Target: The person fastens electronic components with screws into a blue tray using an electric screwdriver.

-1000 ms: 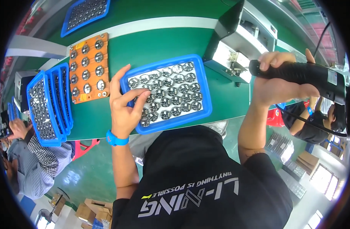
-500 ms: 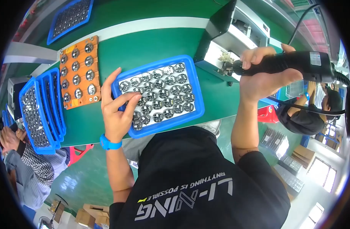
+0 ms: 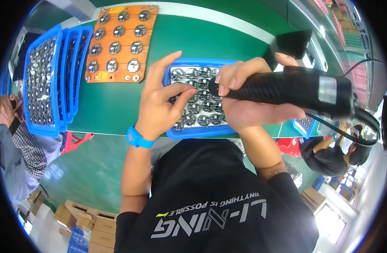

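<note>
My right hand (image 3: pixel 248 111) is wrapped around a black electric screwdriver (image 3: pixel 290 90) that lies sideways above the right part of a blue tray (image 3: pixel 189 134). A coiled cable runs off its rear end. In the tray, small round circuit boards (image 3: pixel 194 109) sit in rows on a white insert. Over the tray's left side, my left hand (image 3: pixel 162 103) has thumb and index finger pinched together near the boards; whatever is between the fingertips is hidden. To the left of this hand lies an orange fixture plate (image 3: pixel 117 57) bearing rows of the same round boards.
Several blue trays (image 3: pixel 60 84) full of round parts stand tilted at the table's left. A dark-topped machine (image 3: pixel 292 44) stands at the back right. Another person's hands (image 3: pixel 7 110) are at the far left; a co-worker in black (image 3: pixel 328 158) sits at the right.
The screwdriver has moved left with my right hand, from beside the machine to over the tray. My left hand stays at the tray, its pinch now tighter. The view has shifted.
</note>
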`<state>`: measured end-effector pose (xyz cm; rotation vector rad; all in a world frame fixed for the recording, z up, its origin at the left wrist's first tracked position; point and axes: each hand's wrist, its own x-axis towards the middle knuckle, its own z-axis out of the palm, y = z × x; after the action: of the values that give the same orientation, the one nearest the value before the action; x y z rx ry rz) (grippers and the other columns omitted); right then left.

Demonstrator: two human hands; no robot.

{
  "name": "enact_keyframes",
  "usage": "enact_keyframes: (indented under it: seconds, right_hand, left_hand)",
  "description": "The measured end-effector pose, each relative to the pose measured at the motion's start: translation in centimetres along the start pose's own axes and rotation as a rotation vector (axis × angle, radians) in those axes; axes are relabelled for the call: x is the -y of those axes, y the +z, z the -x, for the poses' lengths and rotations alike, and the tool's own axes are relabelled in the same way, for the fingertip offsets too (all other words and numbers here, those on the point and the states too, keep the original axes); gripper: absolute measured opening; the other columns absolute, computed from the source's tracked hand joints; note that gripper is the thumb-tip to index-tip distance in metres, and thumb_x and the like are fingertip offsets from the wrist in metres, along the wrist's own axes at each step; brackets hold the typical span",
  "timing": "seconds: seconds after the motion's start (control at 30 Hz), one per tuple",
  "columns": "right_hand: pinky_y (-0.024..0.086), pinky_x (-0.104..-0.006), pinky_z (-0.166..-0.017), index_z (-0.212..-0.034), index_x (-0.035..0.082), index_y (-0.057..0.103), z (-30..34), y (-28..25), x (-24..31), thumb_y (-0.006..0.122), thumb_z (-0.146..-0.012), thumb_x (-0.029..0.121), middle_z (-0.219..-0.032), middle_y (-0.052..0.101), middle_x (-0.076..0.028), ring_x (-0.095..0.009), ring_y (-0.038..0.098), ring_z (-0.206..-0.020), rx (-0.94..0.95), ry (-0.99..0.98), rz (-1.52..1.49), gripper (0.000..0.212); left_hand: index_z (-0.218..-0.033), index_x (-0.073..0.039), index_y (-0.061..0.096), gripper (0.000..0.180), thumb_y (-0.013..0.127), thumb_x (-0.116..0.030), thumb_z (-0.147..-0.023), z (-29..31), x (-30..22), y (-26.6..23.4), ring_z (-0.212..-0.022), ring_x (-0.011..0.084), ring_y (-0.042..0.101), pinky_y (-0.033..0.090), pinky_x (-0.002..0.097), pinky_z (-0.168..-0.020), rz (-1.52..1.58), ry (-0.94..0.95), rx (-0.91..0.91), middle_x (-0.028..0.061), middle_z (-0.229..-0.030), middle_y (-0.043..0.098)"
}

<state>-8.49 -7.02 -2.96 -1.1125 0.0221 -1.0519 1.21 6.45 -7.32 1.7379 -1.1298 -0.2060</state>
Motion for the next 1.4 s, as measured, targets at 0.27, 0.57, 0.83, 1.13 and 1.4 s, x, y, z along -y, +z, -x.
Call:
enact_keyframes:
  seconds: [0.27, 0.57, 0.83, 1.13, 1.4]
  right_hand:
    - [0.043, -0.0342, -0.047, -0.132, 0.017, 0.033, 0.3, 0.4, -2.1, 0.029, -0.076, 0.091, -0.064, 0.052, -0.009, -0.021, 0.048, -0.045, 0.047, 0.014, 0.175, 0.092]
    - [0.044, -0.0346, -0.048, -0.127, 0.017, 0.032, 0.6, 0.9, -2.8, 0.039, -0.076, 0.088, -0.063, 0.052, -0.009, -0.020, 0.048, -0.046, 0.103, 0.000, 0.266, 0.088]
    - [0.044, -0.0322, -0.048, -0.123, 0.014, 0.034, -0.2, 1.6, -2.4, 0.051, -0.078, 0.081, -0.061, 0.050, -0.008, -0.019, 0.048, -0.047, -0.017, 0.180, 0.376, 0.083]
    - [0.047, -0.0308, -0.048, -0.143, 0.013, 0.027, -1.2, 0.8, 0.2, 0.044, -0.082, 0.079, -0.066, 0.055, -0.011, -0.020, 0.052, -0.046, -0.055, 0.143, 0.400, 0.092]
    - [0.045, -0.0328, -0.045, -0.133, 0.008, 0.032, -3.4, -6.8, 10.0, 0.024, -0.089, 0.079, -0.066, 0.057, -0.012, -0.022, 0.050, -0.043, -0.441, -0.279, 0.622, 0.083]
  left_hand:
    - [-0.081, -0.006, 0.077, 0.012, 0.080, -0.007, -0.070, 0.2, 0.3, -0.3, -0.122, 0.0345, 0.052, 0.043, 0.0410, -0.100, 0.031, -0.001, -0.009, 0.0157, -0.136, 0.054]
    - [-0.077, -0.003, 0.075, 0.010, 0.079, -0.008, -0.070, 0.2, 0.7, -0.2, -0.118, 0.0374, 0.054, 0.047, 0.0434, -0.096, 0.033, 0.034, -0.038, 0.0174, -0.133, 0.055]
    - [-0.077, -0.004, 0.075, 0.010, 0.080, -0.009, -0.069, 0.1, 0.4, -0.1, -0.118, 0.0369, 0.053, 0.047, 0.0431, -0.096, -0.009, 0.024, -0.036, 0.0176, -0.132, 0.056]
    - [-0.078, -0.004, 0.075, 0.010, 0.080, -0.009, -0.071, -0.2, -0.3, 0.2, -0.118, 0.0360, 0.054, 0.046, 0.0419, -0.096, -0.002, 0.025, -0.008, 0.0179, -0.132, 0.057]
    - [-0.089, -0.002, 0.074, 0.013, 0.074, -0.006, -0.077, -0.1, -0.6, -0.1, -0.123, 0.0341, 0.052, 0.043, 0.0412, -0.101, -0.035, 0.013, 0.067, 0.0189, -0.139, 0.051]
